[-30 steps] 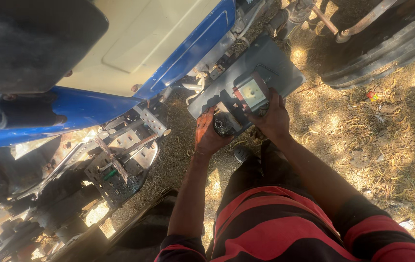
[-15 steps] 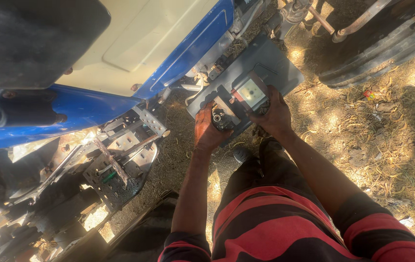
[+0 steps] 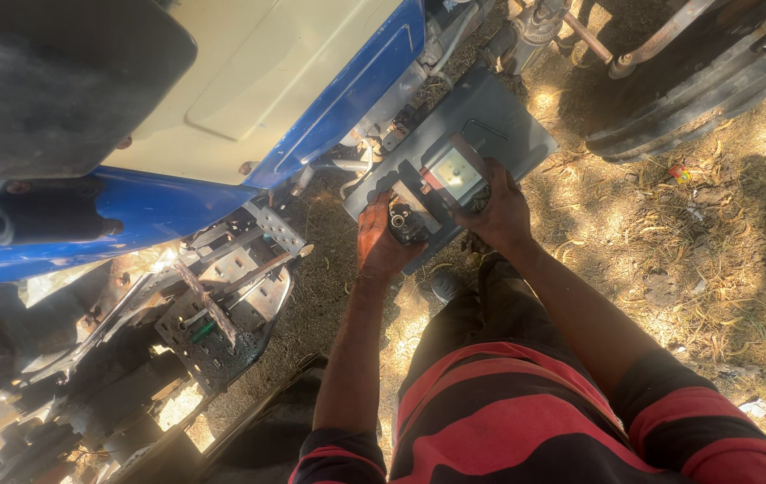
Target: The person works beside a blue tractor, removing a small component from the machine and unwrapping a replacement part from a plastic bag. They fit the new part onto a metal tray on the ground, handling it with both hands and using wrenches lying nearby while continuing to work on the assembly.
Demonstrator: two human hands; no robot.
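A blue tractor (image 3: 222,170) fills the upper left, its cream hood panel (image 3: 258,72) tilted up and away, with a dark tyre (image 3: 714,81) at the upper right. Under the blue body the frame is opened up — a perforated metal bracket (image 3: 222,305) and loose linkages lie bare in patchy sun. The ground (image 3: 714,269) is dry earth strewn with straw.

Near the top centre sits a grey flat panel (image 3: 481,125), slanted, its lower edge toward the person. On it rests a box-like unit (image 3: 441,179) with a pale square face, and a dark round fitting (image 3: 405,220) stands at the unit's near-left end.

The person stands over it in a red-and-black striped shirt (image 3: 526,412), both arms reaching down and forward. The left hand (image 3: 381,242) is wrapped against the unit's near-left corner beside the round fitting, fingers curled as if steadying it from below. The right hand (image 3: 499,215) is pressed on the unit's right side, fingers spread over its edge. The hands are apart, one on each side of the unit — a two-sided hold that seems meant to keep it from sliding on the slanted panel. Whether either hand fully grips or only braces cannot be told.

A shoe (image 3: 446,287) shows just below the hands.
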